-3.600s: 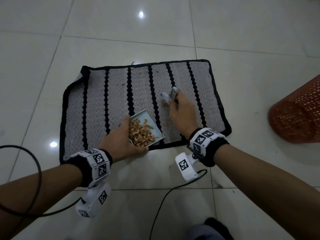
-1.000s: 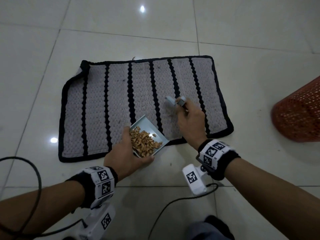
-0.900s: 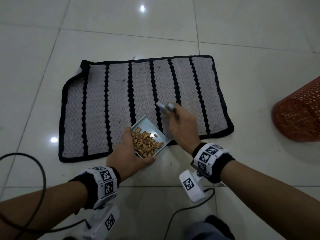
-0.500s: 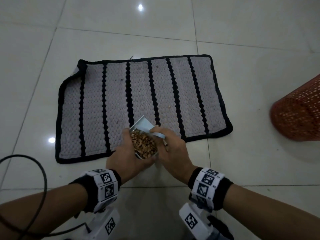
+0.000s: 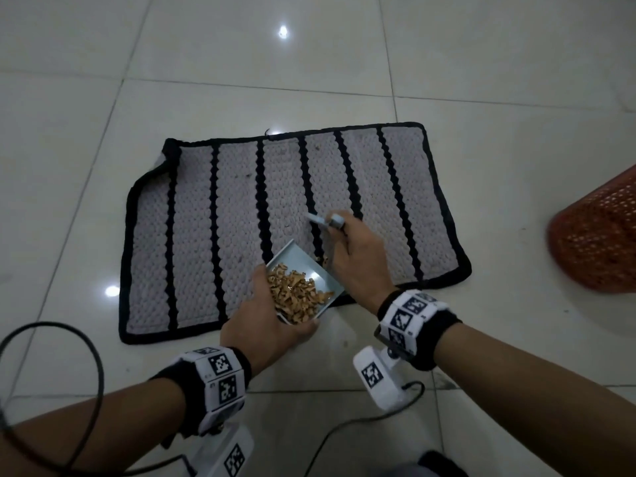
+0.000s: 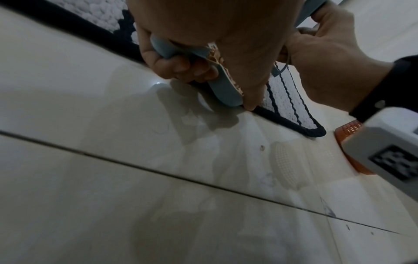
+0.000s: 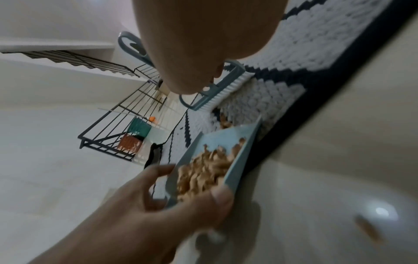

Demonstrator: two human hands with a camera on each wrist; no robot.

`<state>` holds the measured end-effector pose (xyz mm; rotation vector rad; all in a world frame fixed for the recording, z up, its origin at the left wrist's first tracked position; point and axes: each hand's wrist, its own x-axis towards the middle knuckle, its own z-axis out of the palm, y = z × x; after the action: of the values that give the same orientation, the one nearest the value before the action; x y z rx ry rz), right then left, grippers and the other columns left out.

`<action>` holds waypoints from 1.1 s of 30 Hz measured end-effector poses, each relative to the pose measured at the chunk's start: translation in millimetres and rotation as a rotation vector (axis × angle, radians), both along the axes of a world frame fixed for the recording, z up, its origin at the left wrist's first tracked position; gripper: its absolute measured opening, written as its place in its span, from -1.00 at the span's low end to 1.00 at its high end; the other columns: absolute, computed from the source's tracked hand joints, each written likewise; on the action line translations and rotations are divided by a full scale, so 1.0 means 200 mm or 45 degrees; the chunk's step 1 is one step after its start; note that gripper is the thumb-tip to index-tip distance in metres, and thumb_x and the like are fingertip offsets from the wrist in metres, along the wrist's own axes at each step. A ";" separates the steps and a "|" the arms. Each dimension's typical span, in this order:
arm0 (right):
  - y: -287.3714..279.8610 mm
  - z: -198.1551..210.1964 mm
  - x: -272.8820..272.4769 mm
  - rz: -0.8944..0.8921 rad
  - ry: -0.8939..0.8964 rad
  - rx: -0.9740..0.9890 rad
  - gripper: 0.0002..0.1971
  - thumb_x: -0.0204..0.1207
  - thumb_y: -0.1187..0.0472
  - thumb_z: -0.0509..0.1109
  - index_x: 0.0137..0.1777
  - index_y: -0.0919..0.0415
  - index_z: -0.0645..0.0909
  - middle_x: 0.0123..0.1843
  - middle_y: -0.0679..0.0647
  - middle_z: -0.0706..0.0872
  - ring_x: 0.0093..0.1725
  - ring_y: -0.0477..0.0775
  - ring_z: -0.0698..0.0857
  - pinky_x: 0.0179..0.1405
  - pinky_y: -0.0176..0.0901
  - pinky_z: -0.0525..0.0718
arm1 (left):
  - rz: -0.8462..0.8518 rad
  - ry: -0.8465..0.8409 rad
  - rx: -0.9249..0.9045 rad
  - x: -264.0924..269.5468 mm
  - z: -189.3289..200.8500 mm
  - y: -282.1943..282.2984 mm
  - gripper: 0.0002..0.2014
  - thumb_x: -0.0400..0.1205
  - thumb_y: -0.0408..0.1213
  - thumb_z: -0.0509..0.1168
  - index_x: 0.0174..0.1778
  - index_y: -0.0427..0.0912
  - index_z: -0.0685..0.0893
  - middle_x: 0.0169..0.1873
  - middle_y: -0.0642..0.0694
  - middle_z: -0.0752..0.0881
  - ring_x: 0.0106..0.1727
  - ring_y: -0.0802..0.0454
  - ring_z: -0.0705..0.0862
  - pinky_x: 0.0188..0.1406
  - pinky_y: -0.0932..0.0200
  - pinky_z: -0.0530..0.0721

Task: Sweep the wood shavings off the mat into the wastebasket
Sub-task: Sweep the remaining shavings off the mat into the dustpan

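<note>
While one heap of wood shavings (image 5: 298, 297) lies in the single dustpan (image 5: 303, 266) tilted at the near edge of the one striped mat (image 5: 241, 215), a few loose shavings (image 5: 322, 259) sit on the mat just past the pan's lip, and one orange wastebasket (image 5: 599, 235) stands well apart on the right. Half a second ago the brush (image 5: 325, 220) was over the pan; now it is out over the mat. The left hand (image 5: 265, 325) grips the pan's near end, thumb on its rim, and the right hand (image 5: 361, 259), knuckles up, is curled round the brush handle.
</note>
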<state>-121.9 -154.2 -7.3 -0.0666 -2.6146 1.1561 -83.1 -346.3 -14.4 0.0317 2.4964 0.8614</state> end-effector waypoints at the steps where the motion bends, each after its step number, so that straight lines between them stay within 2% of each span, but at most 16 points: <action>1: -0.02 0.00 0.04 0.008 -0.010 -0.018 -0.83 0.74 0.31 0.23 0.18 0.24 0.64 -0.21 -0.04 0.63 -0.32 -0.12 0.51 -0.35 -0.43 0.36 | 0.005 -0.002 0.007 0.00 0.00 0.00 0.26 0.18 0.45 0.49 0.65 0.12 -0.11 0.30 0.01 0.65 0.18 -0.04 0.72 0.08 -0.13 0.75; 3: -0.06 0.00 0.13 0.044 -0.028 -0.091 -0.85 0.72 0.33 0.24 0.14 0.22 0.64 -0.16 -0.03 0.68 -0.26 -0.11 0.59 -0.29 -0.41 0.49 | 0.019 -0.003 0.026 0.00 -0.01 0.00 0.26 0.16 0.45 0.48 0.65 0.10 -0.07 0.25 0.02 0.67 0.14 -0.04 0.73 0.05 -0.14 0.76; 5: -0.10 0.00 0.21 0.095 -0.032 -0.155 -0.84 0.69 0.36 0.26 0.13 0.23 0.65 -0.08 0.01 0.73 -0.16 -0.06 0.66 -0.18 -0.27 0.63 | 0.027 -0.004 0.043 0.00 -0.01 0.00 0.26 0.15 0.46 0.47 0.65 0.10 -0.05 0.17 0.02 0.69 0.08 -0.03 0.75 0.00 -0.14 0.77; 8: -0.14 -0.01 0.28 0.139 -0.050 -0.170 -0.79 0.64 0.42 0.28 0.20 0.27 0.65 0.04 0.08 0.76 -0.03 0.02 0.72 -0.03 -0.09 0.73 | 0.027 -0.010 0.093 0.00 -0.01 0.00 0.29 0.10 0.54 0.42 0.64 0.11 -0.04 0.11 0.03 0.71 0.02 0.00 0.76 -0.06 -0.14 0.79; 9: -0.15 0.00 0.29 0.138 -0.052 -0.175 -0.78 0.63 0.42 0.29 0.21 0.27 0.65 0.05 0.09 0.76 -0.01 0.03 0.73 0.00 -0.09 0.73 | 0.026 -0.016 0.105 0.00 -0.01 0.00 0.28 0.09 0.55 0.41 0.64 0.12 -0.04 0.10 0.04 0.72 0.01 0.01 0.76 -0.07 -0.13 0.79; 11: -0.16 0.02 0.30 0.098 -0.018 -0.201 -0.82 0.65 0.42 0.30 0.18 0.27 0.64 -0.02 0.05 0.75 -0.08 -0.04 0.72 -0.06 -0.27 0.70 | 0.033 -0.027 0.119 0.00 -0.01 0.00 0.27 0.10 0.53 0.42 0.64 0.12 -0.04 0.10 0.06 0.71 0.01 0.03 0.76 -0.07 -0.12 0.80; 13: -0.14 0.08 0.29 0.013 0.020 -0.230 -0.91 0.68 0.38 0.31 0.10 0.27 0.62 -0.15 0.01 0.71 -0.23 -0.16 0.66 -0.25 -0.44 0.59 | 0.031 -0.013 0.101 -0.01 -0.01 0.00 0.27 0.11 0.52 0.43 0.64 0.10 -0.05 0.15 0.05 0.70 0.05 0.02 0.76 -0.04 -0.12 0.79; 16: -0.07 0.15 0.21 -0.145 0.031 -0.279 -0.92 0.71 0.28 0.31 0.05 0.29 0.59 -0.28 -0.02 0.65 -0.36 -0.24 0.59 -0.44 -0.44 0.48 | 0.004 0.022 0.020 -0.04 0.00 -0.01 0.27 0.17 0.48 0.47 0.65 0.12 -0.10 0.27 0.02 0.65 0.15 -0.05 0.73 0.04 -0.12 0.77; 18: 0.00 0.17 0.13 -0.271 0.014 -0.320 -0.89 0.72 0.24 0.29 0.05 0.30 0.56 -0.29 -0.07 0.63 -0.36 -0.32 0.59 -0.43 -0.41 0.48 | -0.023 0.026 -0.010 -0.07 0.01 0.00 0.23 0.23 0.42 0.50 0.64 0.12 -0.12 0.33 0.00 0.62 0.18 -0.08 0.72 0.06 -0.13 0.76; 20: 0.10 0.16 0.02 -0.385 0.014 -0.327 -0.88 0.72 0.20 0.28 0.06 0.26 0.55 -0.25 -0.08 0.64 -0.33 -0.30 0.59 -0.37 -0.37 0.49 | -0.032 0.045 -0.020 -0.11 0.03 0.01 0.23 0.25 0.42 0.50 0.66 0.11 -0.13 0.39 -0.04 0.60 0.21 -0.11 0.71 0.08 -0.11 0.75; 23: 0.22 0.14 -0.10 -0.476 0.029 -0.246 -0.89 0.72 0.20 0.27 0.10 0.23 0.56 -0.19 -0.09 0.66 -0.24 -0.21 0.59 -0.35 -0.56 0.46 | -0.014 0.086 -0.021 -0.20 0.05 0.04 0.24 0.27 0.38 0.53 0.68 0.08 -0.11 0.47 -0.04 0.54 0.28 -0.12 0.68 0.09 0.02 0.70; 25: 0.26 0.12 -0.13 -0.486 0.045 -0.142 -0.90 0.71 0.20 0.28 0.05 0.21 0.57 -0.21 -0.04 0.66 -0.28 -0.16 0.58 -0.40 -0.54 0.44 | -0.014 0.104 -0.013 -0.25 0.06 0.06 0.22 0.26 0.37 0.54 0.67 0.10 -0.08 0.44 -0.04 0.57 0.27 -0.13 0.68 0.10 -0.01 0.70; 27: 0.27 0.08 -0.13 -0.447 0.041 -0.036 -0.88 0.71 0.18 0.29 0.00 0.22 0.56 -0.28 0.00 0.63 -0.36 -0.07 0.54 -0.46 -0.35 0.36 | -0.043 0.100 -0.024 -0.31 0.06 0.07 0.23 0.25 0.38 0.54 0.67 0.10 -0.09 0.40 -0.04 0.60 0.25 -0.13 0.69 0.12 -0.08 0.72; 28: 0.27 0.06 -0.13 -0.414 0.037 0.018 -0.86 0.71 0.17 0.29 0.00 0.24 0.58 -0.30 0.02 0.62 -0.38 -0.04 0.53 -0.47 -0.33 0.31 | -0.067 0.092 -0.044 -0.33 0.05 0.08 0.24 0.25 0.39 0.53 0.68 0.09 -0.09 0.38 -0.04 0.62 0.23 -0.13 0.70 0.11 -0.09 0.72; 31: 0.23 0.04 -0.10 -0.339 0.055 0.137 -0.88 0.71 0.20 0.31 -0.02 0.25 0.58 -0.31 -0.02 0.56 -0.40 -0.10 0.45 -0.45 -0.46 0.28 | -0.157 0.057 -0.118 -0.36 0.04 0.09 0.26 0.23 0.45 0.50 0.68 0.13 -0.13 0.32 -0.07 0.65 0.14 -0.15 0.72 0.05 -0.08 0.75; 33: 0.22 0.05 -0.08 -0.351 0.077 0.128 -0.90 0.69 0.25 0.32 -0.06 0.23 0.55 -0.32 -0.03 0.53 -0.42 -0.18 0.42 -0.46 -0.48 0.29 | -0.213 0.060 -0.143 -0.37 0.03 0.10 0.25 0.21 0.48 0.47 0.66 0.17 -0.13 0.26 -0.08 0.69 0.05 -0.15 0.74 0.00 -0.09 0.77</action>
<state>-138.0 -109.4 3.6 -0.3538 -2.5071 0.9170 -157.1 -326.2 -8.2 0.2218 2.5394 0.6588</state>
